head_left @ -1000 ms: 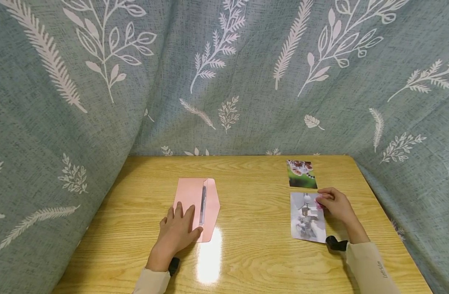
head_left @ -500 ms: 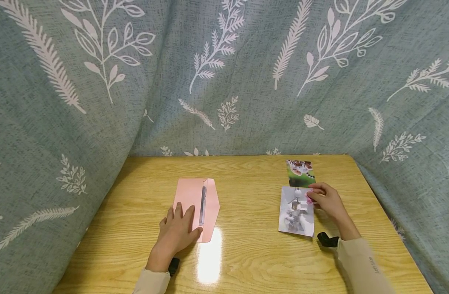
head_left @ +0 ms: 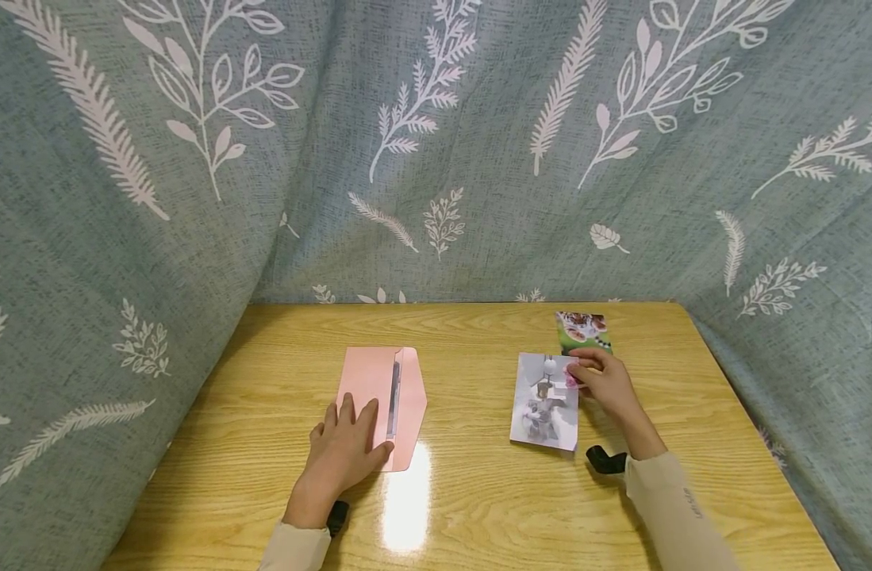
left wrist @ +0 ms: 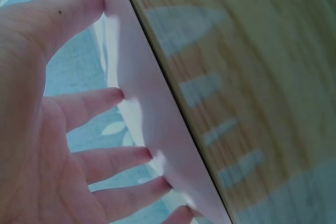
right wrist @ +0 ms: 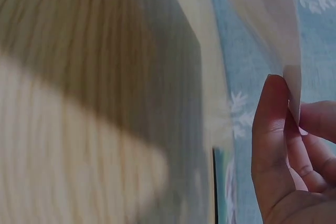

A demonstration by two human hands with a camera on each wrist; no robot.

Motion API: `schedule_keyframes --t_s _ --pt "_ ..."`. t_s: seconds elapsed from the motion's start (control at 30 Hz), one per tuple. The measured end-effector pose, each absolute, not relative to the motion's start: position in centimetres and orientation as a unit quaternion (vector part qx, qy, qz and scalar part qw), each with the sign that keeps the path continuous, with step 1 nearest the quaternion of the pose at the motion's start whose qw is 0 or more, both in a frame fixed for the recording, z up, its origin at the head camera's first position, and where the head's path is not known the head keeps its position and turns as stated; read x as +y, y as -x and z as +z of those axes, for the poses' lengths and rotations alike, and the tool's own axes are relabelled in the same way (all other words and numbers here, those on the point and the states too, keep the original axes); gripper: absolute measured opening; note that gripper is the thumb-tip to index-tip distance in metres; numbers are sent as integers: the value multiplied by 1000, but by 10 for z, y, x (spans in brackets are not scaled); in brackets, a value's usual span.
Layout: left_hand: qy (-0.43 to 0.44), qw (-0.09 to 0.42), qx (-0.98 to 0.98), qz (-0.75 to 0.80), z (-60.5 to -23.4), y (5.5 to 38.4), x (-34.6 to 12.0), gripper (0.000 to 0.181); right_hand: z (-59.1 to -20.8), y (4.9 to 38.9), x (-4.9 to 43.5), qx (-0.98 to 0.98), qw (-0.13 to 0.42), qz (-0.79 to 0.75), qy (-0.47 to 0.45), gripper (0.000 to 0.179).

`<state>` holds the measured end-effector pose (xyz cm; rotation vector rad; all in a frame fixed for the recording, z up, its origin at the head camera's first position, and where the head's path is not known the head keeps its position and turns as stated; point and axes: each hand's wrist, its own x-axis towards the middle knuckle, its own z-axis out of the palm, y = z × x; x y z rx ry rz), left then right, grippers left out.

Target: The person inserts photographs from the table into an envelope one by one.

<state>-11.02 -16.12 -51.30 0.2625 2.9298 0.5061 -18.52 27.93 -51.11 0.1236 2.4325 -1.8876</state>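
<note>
On the left of the table a pink envelope (head_left: 367,373) lies with its flap folded out to the right, and a dark strip of a picture shows in its opening. My left hand (head_left: 346,452) rests on it with fingers spread; the left wrist view has the fingertips pressing the pink paper (left wrist: 142,93). A pale grey photo card (head_left: 543,412) with a pink patch at its upper right is pinched by my right hand (head_left: 610,388) between thumb and fingers. In the right wrist view the card (right wrist: 273,19) stands above the wood, its shadow below.
A tiger photo (head_left: 585,329) lies at the back right of the wooden table (head_left: 471,476), partly covered in the head view by the right hand and card. A patterned blue-green curtain (head_left: 493,238) hangs behind and on both sides.
My right hand has carried the grey photo card leftward and slightly toward the back, lifting it off its spot below the tiger photo. The left hand and envelope stay still.
</note>
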Motion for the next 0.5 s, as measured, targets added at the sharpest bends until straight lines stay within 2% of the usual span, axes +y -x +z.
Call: schedule_keyframes --t_s 0.5 --pt "-87 81 979 168 -514 111 -161 75 -505 205 228 771 36 -635 -38 39"
